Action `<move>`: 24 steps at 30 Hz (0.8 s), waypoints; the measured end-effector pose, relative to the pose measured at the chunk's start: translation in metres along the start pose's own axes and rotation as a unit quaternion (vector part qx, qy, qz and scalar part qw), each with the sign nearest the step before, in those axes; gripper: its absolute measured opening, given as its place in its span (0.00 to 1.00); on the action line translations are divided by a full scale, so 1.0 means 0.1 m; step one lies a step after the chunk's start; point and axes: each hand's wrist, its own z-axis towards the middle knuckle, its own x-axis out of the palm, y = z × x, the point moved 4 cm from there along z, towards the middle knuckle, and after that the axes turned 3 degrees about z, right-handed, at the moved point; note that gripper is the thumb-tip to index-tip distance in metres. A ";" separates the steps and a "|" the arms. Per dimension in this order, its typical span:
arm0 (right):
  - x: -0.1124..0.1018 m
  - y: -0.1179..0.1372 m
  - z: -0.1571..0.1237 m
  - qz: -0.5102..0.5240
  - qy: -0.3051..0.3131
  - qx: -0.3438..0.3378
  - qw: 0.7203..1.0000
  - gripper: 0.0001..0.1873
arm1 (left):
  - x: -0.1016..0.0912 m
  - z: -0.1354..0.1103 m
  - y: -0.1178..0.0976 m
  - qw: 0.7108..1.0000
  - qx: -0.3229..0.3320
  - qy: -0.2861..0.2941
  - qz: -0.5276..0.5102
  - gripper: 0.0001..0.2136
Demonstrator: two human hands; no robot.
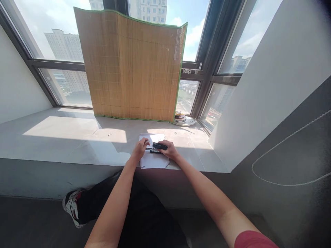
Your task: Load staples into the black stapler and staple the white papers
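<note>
A white sheet of paper lies on the pale window ledge near its front edge. A black stapler rests across the sheet's upper part. My right hand is curled around the stapler's right end. My left hand sits on the paper to the left, with its fingertips pinched at the stapler's front end.
A bamboo mat with green edging leans against the window behind the paper. A small round stack of dishes sits at the mat's right foot. My crossed leg in dark trousers and a sneaker are below the ledge.
</note>
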 end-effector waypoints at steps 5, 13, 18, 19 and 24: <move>0.00 0.00 0.00 0.004 -0.003 0.001 1.000 0.16 | 0.06 0.00 0.03 0.995 0.025 0.046 0.079 0.06; 0.00 -0.05 0.00 0.006 0.006 0.017 1.000 0.15 | 0.11 -0.04 0.02 0.994 0.038 0.101 0.016 0.06; 0.00 -0.05 0.00 0.004 0.012 0.020 1.000 0.14 | 0.08 -0.05 0.04 0.994 0.048 0.101 -0.001 0.07; 0.00 -0.05 0.00 0.001 0.012 0.021 1.000 0.15 | 0.07 -0.06 0.04 0.994 0.050 0.099 -0.006 0.07; -0.02 -0.06 0.00 0.002 0.006 0.021 1.000 0.17 | 0.01 -0.06 0.02 0.993 0.056 0.098 -0.016 0.06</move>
